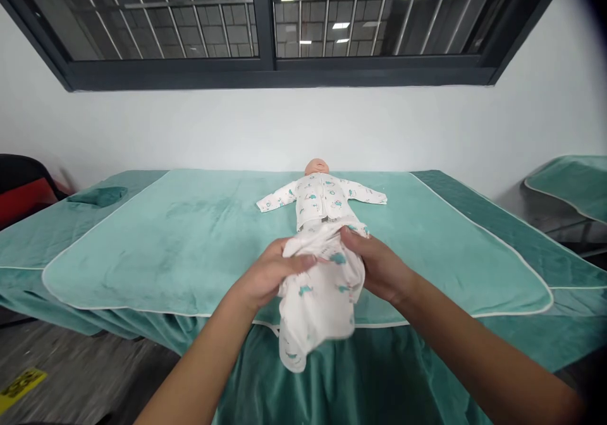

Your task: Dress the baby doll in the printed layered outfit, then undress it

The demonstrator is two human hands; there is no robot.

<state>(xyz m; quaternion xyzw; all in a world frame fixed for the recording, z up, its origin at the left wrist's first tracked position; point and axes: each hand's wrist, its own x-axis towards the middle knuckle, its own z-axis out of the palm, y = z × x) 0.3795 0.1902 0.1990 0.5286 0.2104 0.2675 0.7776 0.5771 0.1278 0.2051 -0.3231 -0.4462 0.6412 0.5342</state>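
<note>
A bunched white baby garment with small green prints [322, 292] hangs between my two hands, over the front edge of the bed; it looks like baby pants, though the folds hide its full shape. My left hand [272, 272] grips its left side, thumb lying on top of the cloth. On the other side my right hand [374, 262] pinches its upper right part. Just beyond lies a baby doll [317, 166] on its back, head toward the wall, arms spread. It wears a matching printed long-sleeved top [318, 197]. The garment covers the doll's lower body from view.
A light green plush mat [156, 241] covers the darker green bed [28, 241]. The bed has a face hole [97, 196] at left. Behind it are a white wall [190, 128] and a barred window [265, 74]. Another green-covered bed [578, 184] stands at right, a red-black chair [23, 191] at left.
</note>
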